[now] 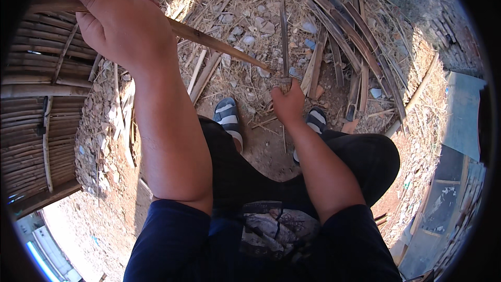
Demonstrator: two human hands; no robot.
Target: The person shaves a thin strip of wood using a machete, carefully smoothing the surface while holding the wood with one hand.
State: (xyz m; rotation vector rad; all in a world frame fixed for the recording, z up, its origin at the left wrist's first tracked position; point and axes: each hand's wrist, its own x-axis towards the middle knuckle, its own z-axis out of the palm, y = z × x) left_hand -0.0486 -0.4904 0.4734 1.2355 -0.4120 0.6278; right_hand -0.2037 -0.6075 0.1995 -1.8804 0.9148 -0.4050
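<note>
My left hand is raised at the upper left, its fingers wrapped round a long bamboo strip. The strip slants down to the right, and its far end comes close to my right hand. That hand is closed in front of my feet. From it a long, narrow, dark blade points away from me, apparently a long knife. A collar shows at the blade's base, while my fingers hide the handle. Whether the strip's end touches the knife or the ground, I cannot tell.
Split bamboo strips lie piled at the far right on stony, straw-strewn ground. A slatted bamboo wall stands at the left. Blue-grey panels stand at the right. My sandalled feet are below my hands.
</note>
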